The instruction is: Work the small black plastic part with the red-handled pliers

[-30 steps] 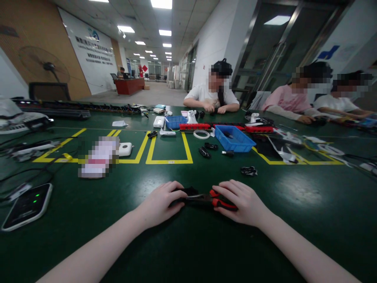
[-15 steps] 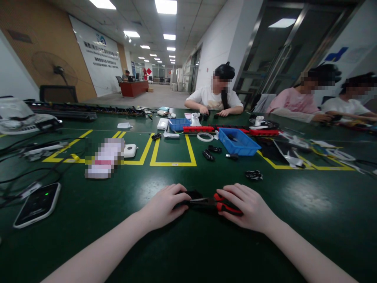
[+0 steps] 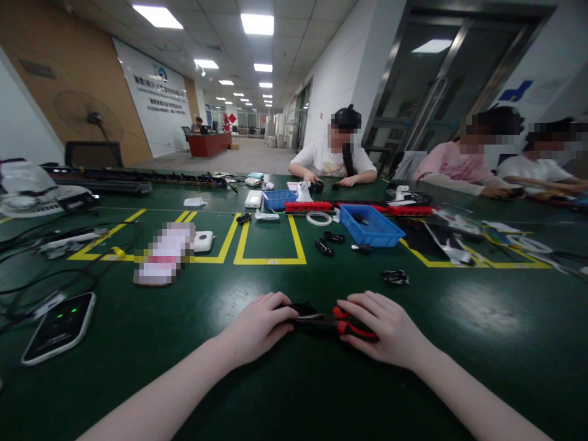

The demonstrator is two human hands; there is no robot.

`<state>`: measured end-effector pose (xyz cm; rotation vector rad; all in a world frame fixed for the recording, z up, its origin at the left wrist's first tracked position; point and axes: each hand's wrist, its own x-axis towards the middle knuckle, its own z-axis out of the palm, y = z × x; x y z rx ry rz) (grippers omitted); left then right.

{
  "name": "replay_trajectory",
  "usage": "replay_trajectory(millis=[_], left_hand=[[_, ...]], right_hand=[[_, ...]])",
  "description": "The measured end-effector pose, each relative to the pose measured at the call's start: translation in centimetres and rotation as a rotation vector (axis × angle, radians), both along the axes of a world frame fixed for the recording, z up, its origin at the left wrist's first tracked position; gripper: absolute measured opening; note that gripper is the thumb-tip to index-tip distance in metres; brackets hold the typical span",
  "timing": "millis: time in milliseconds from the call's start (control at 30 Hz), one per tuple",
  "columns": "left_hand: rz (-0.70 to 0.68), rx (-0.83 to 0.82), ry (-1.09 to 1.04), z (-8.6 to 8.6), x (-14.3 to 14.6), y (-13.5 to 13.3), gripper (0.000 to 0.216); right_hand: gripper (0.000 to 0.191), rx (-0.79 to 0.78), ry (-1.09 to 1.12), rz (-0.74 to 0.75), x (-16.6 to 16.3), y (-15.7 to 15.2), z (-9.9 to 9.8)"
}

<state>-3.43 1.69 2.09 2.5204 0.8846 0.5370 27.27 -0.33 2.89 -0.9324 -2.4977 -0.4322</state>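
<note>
Here we are at a long green table [image 3: 294,392], its surface shining under the ceiling lights [image 3: 257,24], in an office that runs deep past a red desk [image 3: 210,145]. A fan [image 3: 95,117] stands off to the left; one co-worker [image 3: 333,160] sits right across, two more people along the right.

Down front, it's all hands! The left hand [image 3: 261,321] pinches a dark piece [image 3: 304,308], and the right hand [image 3: 381,324] is wrapped around the red-and-black handles of the pliers [image 3: 342,328]. The pliers lie between the two hands, low over the green, nose pointing left at that piece; whether the jaws bite it, I can't tell.

Now the edges: the table's far edge passes just in front of the co-worker. Plain green spreads on the near side of the hands and out beyond the right forearm. Nearest ahead, a black bundle [image 3: 395,277]; farther up, yellow tape lines [image 3: 270,261] and a blue tray [image 3: 374,237]. A dark-screened device [image 3: 59,327] lies well left.
</note>
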Motion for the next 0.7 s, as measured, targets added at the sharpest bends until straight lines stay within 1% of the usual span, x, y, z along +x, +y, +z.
replay_trajectory(millis=[200,500,700], left_hand=[[0.002,0.009,0.008,0.0,0.0,0.0,0.024],[0.001,0.017,0.002,0.1,0.1,-0.1,0.024],[-0.005,0.018,0.024,0.1,0.2,0.1,0.025]], right_hand=[[0.041,0.001,-0.001,0.0,-0.5,-0.3,0.5],[0.044,-0.019,0.012,0.0,0.7,0.2,-0.3],[0.042,-0.014,0.001,0.001,0.4,-0.1,0.5]])
